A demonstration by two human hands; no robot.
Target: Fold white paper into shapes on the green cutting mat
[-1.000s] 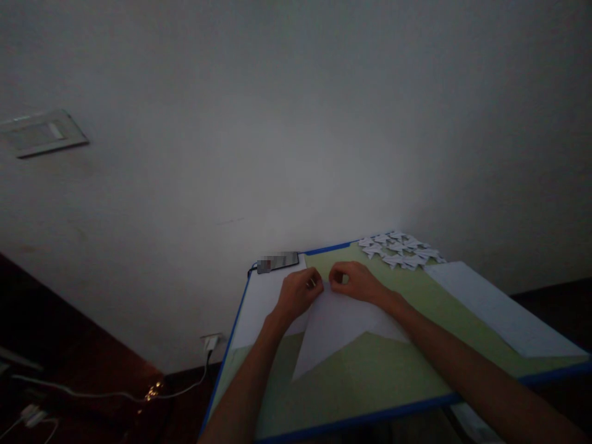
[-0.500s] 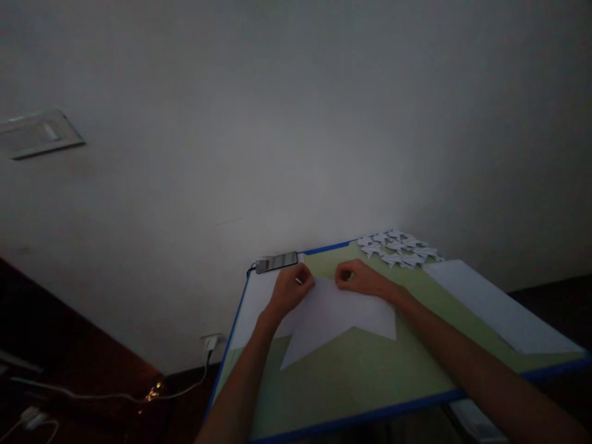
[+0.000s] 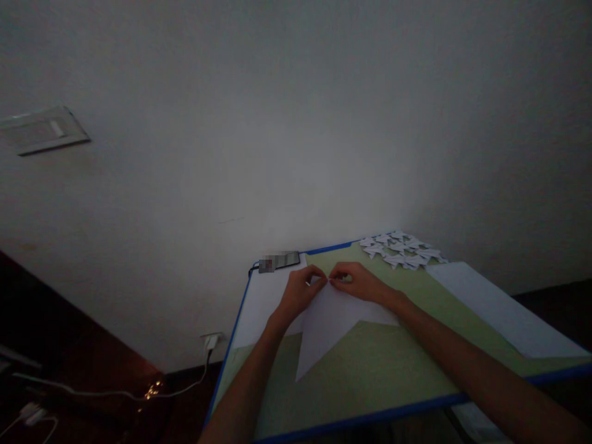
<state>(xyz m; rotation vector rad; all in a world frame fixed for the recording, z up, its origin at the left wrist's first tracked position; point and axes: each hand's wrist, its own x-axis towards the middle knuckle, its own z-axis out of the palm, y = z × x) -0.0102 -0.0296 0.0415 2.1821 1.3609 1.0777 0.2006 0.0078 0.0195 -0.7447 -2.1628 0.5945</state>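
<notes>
A folded sheet of white paper (image 3: 328, 324) spans the space between my two hands over the green tabletop (image 3: 365, 376). Its lower edge shows a pointed flap at the left and a notch toward the right. My left hand (image 3: 305, 287) pinches its upper edge between thumb and fingers. Right beside it, my right hand (image 3: 354, 280) pinches the same edge, the fingertips of both hands almost meeting. Part of the paper's top is hidden behind the fingers.
Several small folded paper pieces (image 3: 400, 250) lie at the back right. A stack of white paper (image 3: 499, 308) rests along the right side. At the back left a phone (image 3: 287, 260) lies on a white sheet (image 3: 263, 311). A wall (image 3: 296, 135) stands behind the table.
My hands have come together along the paper's upper edge, from a gap apart to nearly touching. The left flap of the paper has swung in and its point hangs lower.
</notes>
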